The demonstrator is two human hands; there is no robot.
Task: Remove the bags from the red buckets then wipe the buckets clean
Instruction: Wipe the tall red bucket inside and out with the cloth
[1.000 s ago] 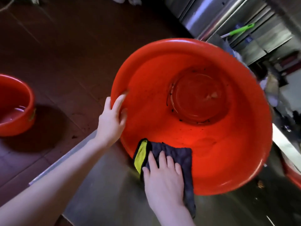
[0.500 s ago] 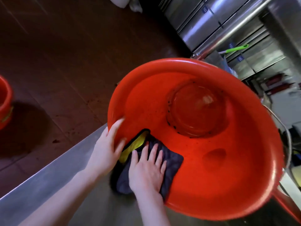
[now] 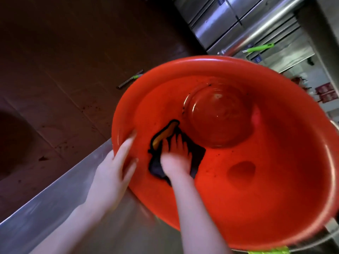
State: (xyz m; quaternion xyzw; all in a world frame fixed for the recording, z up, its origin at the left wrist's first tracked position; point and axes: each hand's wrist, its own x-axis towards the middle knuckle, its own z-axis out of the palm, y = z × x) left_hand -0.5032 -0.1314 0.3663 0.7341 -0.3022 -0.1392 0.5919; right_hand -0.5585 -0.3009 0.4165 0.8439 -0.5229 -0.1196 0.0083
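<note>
A large red bucket [image 3: 266,180] fills the middle and right of the head view, tilted with its mouth toward me, on a steel counter [image 3: 45,217]. Dark specks dot its inner wall and the rim of its round bottom. My left hand [image 3: 113,173] holds the bucket's near-left rim, thumb inside and fingers along the edge. My right hand [image 3: 176,158] reaches inside and presses a dark cloth [image 3: 197,153] with a yellow edge flat against the inner wall, fingers spread.
Dark brown tiled floor [image 3: 64,70] lies to the left, with a small green-handled tool [image 3: 131,79] on it. Stainless steel cabinets [image 3: 229,24] stand at the upper right, with a green-handled utensil [image 3: 260,48] beside them. A green strip [image 3: 269,251] shows under the bucket's near edge.
My right hand has slid the cloth from the bucket's near rim deeper up the inner wall toward the bottom. The view has shifted, and the second red bucket at the left has left the frame.
</note>
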